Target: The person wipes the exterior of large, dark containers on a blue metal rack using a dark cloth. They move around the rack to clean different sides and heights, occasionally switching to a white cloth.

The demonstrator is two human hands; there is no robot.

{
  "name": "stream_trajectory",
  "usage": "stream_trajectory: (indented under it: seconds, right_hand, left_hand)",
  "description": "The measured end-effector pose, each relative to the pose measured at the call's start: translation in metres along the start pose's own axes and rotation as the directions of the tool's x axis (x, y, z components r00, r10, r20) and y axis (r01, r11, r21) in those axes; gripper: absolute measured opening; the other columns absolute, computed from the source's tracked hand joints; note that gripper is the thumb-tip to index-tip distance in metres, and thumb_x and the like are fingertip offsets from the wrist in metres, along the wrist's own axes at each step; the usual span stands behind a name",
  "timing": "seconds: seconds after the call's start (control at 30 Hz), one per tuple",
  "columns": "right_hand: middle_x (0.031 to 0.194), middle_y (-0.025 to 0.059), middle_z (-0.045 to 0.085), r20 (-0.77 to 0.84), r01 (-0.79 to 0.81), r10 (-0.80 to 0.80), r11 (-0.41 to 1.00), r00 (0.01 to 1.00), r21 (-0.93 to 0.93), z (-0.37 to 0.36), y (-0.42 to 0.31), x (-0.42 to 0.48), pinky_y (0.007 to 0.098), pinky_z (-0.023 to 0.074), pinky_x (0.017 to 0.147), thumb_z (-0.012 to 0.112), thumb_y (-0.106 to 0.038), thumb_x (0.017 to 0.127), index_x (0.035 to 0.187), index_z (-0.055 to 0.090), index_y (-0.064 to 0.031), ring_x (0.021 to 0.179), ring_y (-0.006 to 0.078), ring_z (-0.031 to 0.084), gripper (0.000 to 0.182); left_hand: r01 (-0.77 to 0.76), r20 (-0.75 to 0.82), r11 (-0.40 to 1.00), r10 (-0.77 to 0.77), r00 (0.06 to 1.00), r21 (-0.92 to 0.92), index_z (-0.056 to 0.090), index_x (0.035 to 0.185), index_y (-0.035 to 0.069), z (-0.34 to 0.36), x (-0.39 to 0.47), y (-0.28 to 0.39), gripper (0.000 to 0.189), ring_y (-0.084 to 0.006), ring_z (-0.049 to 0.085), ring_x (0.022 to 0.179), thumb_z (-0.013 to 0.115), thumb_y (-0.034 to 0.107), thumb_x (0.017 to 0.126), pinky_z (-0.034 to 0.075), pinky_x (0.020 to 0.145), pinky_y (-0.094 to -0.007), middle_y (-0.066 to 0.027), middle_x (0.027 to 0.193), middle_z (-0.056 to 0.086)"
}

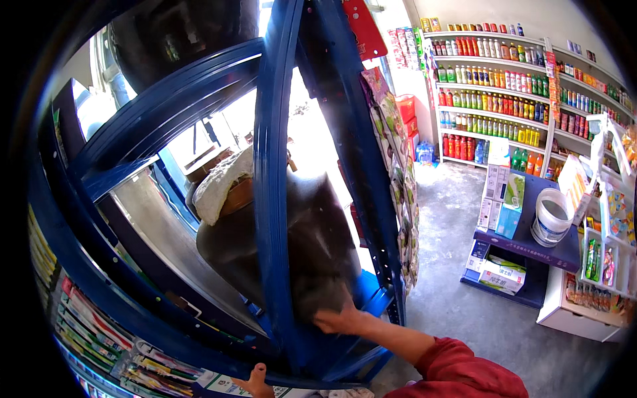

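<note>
A blue metal shelving rack (271,199) with upright posts and curved-looking rails stands right before me. My right hand (338,318), at the end of a red sleeve, reaches into its lower part. Its fingers are closed on a dark cloth (318,296), which is blurred and lies close to the rack's lower boards. Below, at the picture's bottom edge, my left hand (256,383) is only partly visible. Its thumb and a finger are apart, beside the rack's front rail (199,355), with nothing seen between them.
Behind the rack is a large dark brown rounded vessel (318,224), partly under a pale cloth (224,184). Packaged toothbrushes (94,323) hang lower left. Snack packets (393,164) line the rack's right side. A counter (527,239) bears boxes and a white bucket (551,219); drink shelves (490,89) stand behind.
</note>
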State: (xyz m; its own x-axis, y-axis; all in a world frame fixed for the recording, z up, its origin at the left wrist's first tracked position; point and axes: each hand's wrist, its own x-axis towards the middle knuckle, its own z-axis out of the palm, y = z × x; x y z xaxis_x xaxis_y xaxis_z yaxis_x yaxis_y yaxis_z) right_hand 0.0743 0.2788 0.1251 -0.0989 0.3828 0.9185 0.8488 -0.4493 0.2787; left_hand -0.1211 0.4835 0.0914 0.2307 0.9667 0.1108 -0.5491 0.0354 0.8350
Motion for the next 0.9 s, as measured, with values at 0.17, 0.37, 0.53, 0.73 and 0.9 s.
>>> stream_trajectory:
  seconds: [0.17, 0.37, 0.53, 0.73, 0.9]
  right_hand:
    - [0.102, 0.0121, 0.057, 0.467, -0.294, 0.07, 0.856, 0.881, 0.425, 0.027, -0.038, -0.104, 0.046, 0.0423, 0.083, 0.065, -0.022, 0.068, 0.09, 0.066, -0.0138, 0.09, 0.0325, 0.054, 0.023]
    - [0.091, 0.0155, 0.058, 0.285, -0.605, 0.58, 0.484, 0.763, 0.632, -0.034, -0.008, -0.04, 0.038, 0.0441, 0.078, 0.066, -0.012, 0.063, 0.086, 0.063, -0.0056, 0.086, 0.0328, 0.055, 0.024]
    - [0.11, 0.0211, 0.049, -0.166, -0.326, 0.447, 0.818, 0.879, 0.474, -0.07, 0.058, 0.087, 0.0433, 0.036, 0.092, 0.064, -0.011, 0.062, 0.107, 0.056, -0.0032, 0.105, 0.0385, 0.047, 0.046]
    - [0.121, 0.0246, 0.041, -0.11, -0.301, 0.401, 0.817, 0.91, 0.491, -0.038, 0.069, 0.101, 0.0491, 0.0294, 0.097, 0.064, -0.015, 0.061, 0.111, 0.053, -0.0047, 0.116, 0.0411, 0.037, 0.052]
    - [0.108, 0.0234, 0.043, -0.009, -0.452, 0.509, 0.772, 0.861, 0.447, -0.004, 0.008, -0.008, 0.0482, 0.0363, 0.086, 0.067, -0.015, 0.061, 0.094, 0.052, -0.0041, 0.101, 0.0394, 0.044, 0.038]
  left_hand:
    - [-0.077, -0.021, 0.97, 0.084, 0.996, 0.229, 0.018, 0.136, 0.005, 0.01, -0.025, 0.009, 0.074, -0.0169, 0.056, 0.079, 0.063, 0.012, 0.077, 0.042, 0.09, -0.046, -0.0098, 0.087, 0.059]
    - [-0.016, 0.126, 0.952, -0.024, 0.992, 0.307, 0.01, 0.138, 0.004, 0.011, -0.036, 0.024, 0.094, -0.0245, 0.051, 0.089, 0.069, 0.002, 0.065, 0.046, 0.082, -0.0344, -0.0187, 0.125, 0.038]
    - [0.018, 0.236, 0.944, -0.1, 0.966, 0.328, 0.008, 0.137, 0.001, 0.043, -0.064, 0.058, 0.097, -0.0275, 0.048, 0.103, 0.075, 0.02, 0.069, 0.042, 0.091, -0.0391, -0.0184, 0.126, 0.038]
    - [-0.233, 0.414, 0.912, 0.079, 0.907, 0.336, 0.007, 0.137, 0.003, 0.046, -0.06, 0.062, 0.106, -0.03, 0.046, 0.112, 0.077, 0.038, 0.066, 0.039, 0.096, -0.0407, -0.0196, 0.127, 0.04]
    - [-0.159, 0.435, 0.936, 0.007, 0.901, 0.314, 0.008, 0.137, 0.004, 0.048, -0.059, 0.057, 0.101, -0.0296, 0.045, 0.112, 0.076, 0.035, 0.069, 0.04, 0.095, -0.0399, -0.0176, 0.127, 0.039]
